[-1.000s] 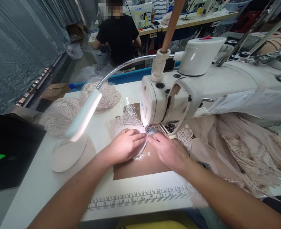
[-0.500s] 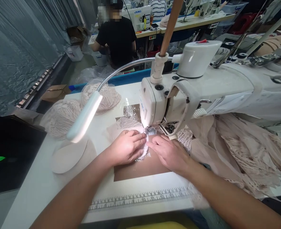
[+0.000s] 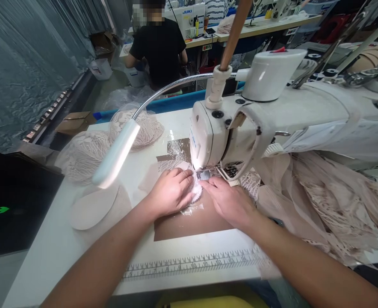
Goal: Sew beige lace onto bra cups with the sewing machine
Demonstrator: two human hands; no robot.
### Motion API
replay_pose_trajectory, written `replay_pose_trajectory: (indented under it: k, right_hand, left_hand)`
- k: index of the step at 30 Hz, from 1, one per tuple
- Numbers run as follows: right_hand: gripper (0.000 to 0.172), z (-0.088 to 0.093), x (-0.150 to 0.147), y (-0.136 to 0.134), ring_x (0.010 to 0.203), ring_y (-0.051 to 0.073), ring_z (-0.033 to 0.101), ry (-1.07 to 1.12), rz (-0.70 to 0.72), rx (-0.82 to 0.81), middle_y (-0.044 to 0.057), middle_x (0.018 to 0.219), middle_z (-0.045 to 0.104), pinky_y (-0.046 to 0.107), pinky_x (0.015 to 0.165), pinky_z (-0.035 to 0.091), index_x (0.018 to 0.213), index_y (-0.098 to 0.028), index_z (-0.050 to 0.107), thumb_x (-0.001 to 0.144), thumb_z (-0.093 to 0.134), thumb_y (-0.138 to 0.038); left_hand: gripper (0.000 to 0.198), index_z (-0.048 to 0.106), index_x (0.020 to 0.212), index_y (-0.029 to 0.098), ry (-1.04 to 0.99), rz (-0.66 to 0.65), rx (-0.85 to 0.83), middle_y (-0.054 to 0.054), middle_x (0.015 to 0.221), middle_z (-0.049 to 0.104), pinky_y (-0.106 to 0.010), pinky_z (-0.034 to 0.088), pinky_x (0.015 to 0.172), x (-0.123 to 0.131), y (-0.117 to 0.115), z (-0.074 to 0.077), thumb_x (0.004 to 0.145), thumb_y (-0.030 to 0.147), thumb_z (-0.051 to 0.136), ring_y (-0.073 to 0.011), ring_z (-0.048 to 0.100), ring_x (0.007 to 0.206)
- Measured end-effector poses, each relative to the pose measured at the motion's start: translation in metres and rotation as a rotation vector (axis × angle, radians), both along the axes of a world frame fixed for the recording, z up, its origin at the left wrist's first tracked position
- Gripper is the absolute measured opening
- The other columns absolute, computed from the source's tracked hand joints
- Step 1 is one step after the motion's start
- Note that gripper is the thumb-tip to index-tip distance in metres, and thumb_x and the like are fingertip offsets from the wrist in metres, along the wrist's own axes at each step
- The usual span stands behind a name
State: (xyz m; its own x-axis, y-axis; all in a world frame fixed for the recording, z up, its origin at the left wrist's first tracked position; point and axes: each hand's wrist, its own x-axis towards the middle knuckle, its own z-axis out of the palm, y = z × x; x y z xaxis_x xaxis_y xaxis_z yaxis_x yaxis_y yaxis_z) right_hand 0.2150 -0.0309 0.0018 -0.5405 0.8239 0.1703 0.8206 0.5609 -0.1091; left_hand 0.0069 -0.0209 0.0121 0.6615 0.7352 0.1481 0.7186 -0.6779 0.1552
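A pale pink lace piece [image 3: 196,191] lies under the needle area of a white sewing machine [image 3: 205,137], brightly lit by the lamp. My left hand [image 3: 172,190] rests over its left side, fingers bent and close together, holding it down; the fabric under the palm is hidden. On the other side, my right hand [image 3: 229,199] has its index finger and thumb at the lace's right edge, close to the presser foot [image 3: 203,174], with the other fingers curled under. Both hands lie above a brown sheet [image 3: 192,231] on the table.
A lamp [image 3: 116,152] on a bent metal neck hangs left of the machine. Lace bundles [image 3: 84,154] and rounded fabric pieces [image 3: 94,207] lie at left. Gathered fabric [image 3: 323,201] is heaped at right. A printed ruler [image 3: 192,266] runs along the front edge. Another person [image 3: 158,51] sits beyond.
The lace has turned and shifted slightly up toward the needle. My left hand has moved a little up with it, its thumb further apart. My right fingertips have shifted slightly up toward the presser foot.
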Motion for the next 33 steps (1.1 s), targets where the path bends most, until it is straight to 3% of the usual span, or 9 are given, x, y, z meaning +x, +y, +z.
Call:
replay_pose_trajectory:
  k: [4, 8, 15, 19, 33]
  right_hand:
    - [0.040, -0.001, 0.003, 0.000, 0.065, 0.015, 0.051, 0.077, 0.017, 0.009, 0.004, 0.094, 0.068, 0.027, 0.058, 0.037, 0.117, -0.019, 0.065, 0.085, 0.043, -0.009]
    - [0.038, -0.002, 0.006, 0.000, 0.071, 0.015, 0.054, 0.137, 0.058, 0.009, 0.005, 0.096, 0.068, 0.026, 0.064, 0.039, 0.115, -0.018, 0.064, 0.086, 0.043, -0.009]
    - [0.029, -0.008, 0.009, -0.001, 0.071, 0.016, 0.052, 0.160, 0.227, 0.053, 0.003, 0.077, 0.062, 0.027, 0.061, 0.034, 0.099, -0.019, 0.070, 0.087, 0.045, -0.010]
    - [0.027, -0.010, 0.011, -0.003, 0.068, 0.015, 0.049, 0.158, 0.259, 0.082, 0.003, 0.075, 0.061, 0.027, 0.063, 0.033, 0.097, -0.018, 0.069, 0.087, 0.046, -0.010]
    - [0.036, -0.007, 0.002, 0.000, 0.076, 0.018, 0.057, 0.068, 0.127, 0.083, 0.005, 0.079, 0.065, 0.028, 0.058, 0.037, 0.107, -0.017, 0.069, 0.082, 0.046, -0.006]
  left_hand:
    - [0.031, 0.063, 0.105, 0.014, -0.077, -0.044, 0.008, -0.012, 0.125, 0.059, -0.042, 0.042, 0.090, -0.004, -0.003, 0.002, 0.092, 0.035, 0.045, -0.0273, 0.051, 0.108]
    - [0.027, 0.062, 0.109, 0.016, -0.110, -0.122, 0.003, -0.011, 0.116, 0.063, -0.039, 0.041, 0.090, -0.003, -0.005, 0.003, 0.094, 0.030, 0.044, -0.0233, 0.053, 0.105]
    - [0.024, 0.064, 0.108, 0.019, -0.125, -0.175, 0.016, -0.008, 0.103, 0.066, -0.036, 0.041, 0.090, -0.002, -0.007, -0.001, 0.094, 0.029, 0.046, -0.0183, 0.056, 0.094]
    - [0.027, 0.063, 0.111, 0.018, -0.116, -0.184, 0.004, -0.007, 0.111, 0.066, -0.037, 0.040, 0.090, -0.001, -0.008, -0.002, 0.095, 0.028, 0.044, -0.0193, 0.055, 0.096]
    - [0.035, 0.062, 0.117, 0.016, -0.088, -0.123, -0.017, -0.008, 0.126, 0.061, -0.041, 0.040, 0.092, -0.004, -0.002, -0.003, 0.092, 0.034, 0.045, -0.0247, 0.053, 0.102]
